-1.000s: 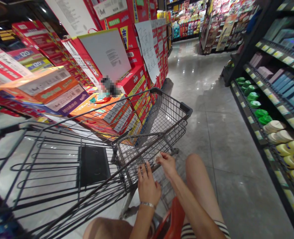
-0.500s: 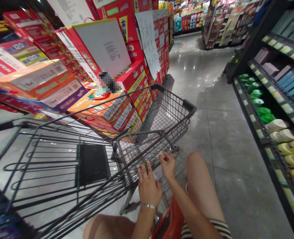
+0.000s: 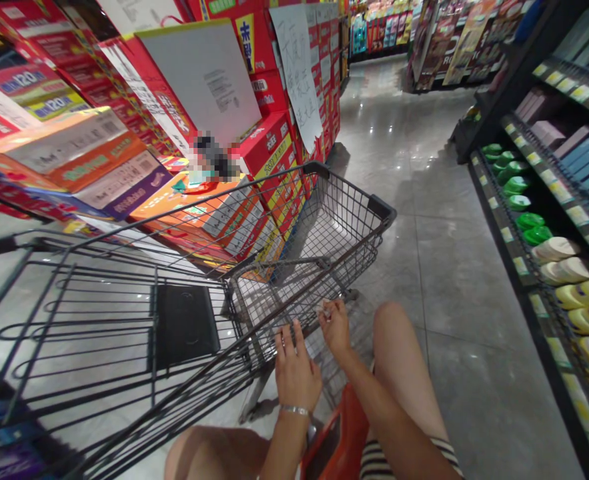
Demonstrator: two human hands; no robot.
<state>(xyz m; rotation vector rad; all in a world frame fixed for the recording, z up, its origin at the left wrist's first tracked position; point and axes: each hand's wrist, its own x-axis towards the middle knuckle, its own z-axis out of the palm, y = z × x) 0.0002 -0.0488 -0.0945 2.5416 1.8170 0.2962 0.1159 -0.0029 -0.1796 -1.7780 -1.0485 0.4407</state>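
Note:
A dark wire shopping cart (image 3: 319,283) stands in front of me, tilted across the view. My left hand (image 3: 297,380) lies against its near side with the fingers stretched out and a silver bracelet (image 3: 296,410) at the wrist. Just to the right, my right hand (image 3: 335,328) is closed in a pinch by the cart's lower side wires. A small pale bit shows at those fingertips, too small to name. Between my knees is an orange plastic object (image 3: 347,427), partly hidden by my forearms.
Stacked red and orange cartons (image 3: 279,150) rise beyond the cart, with a handwritten paper sheet (image 3: 297,70) hanging on them. A dark store shelf (image 3: 519,280) with green and yellow containers runs along the right. Grey tiled floor (image 3: 404,180) stretches ahead between them.
My view has shifted slightly. My right hand has turned a little at the cart's wires, its fingers still pinched. My left hand stays in nearly the same spot.

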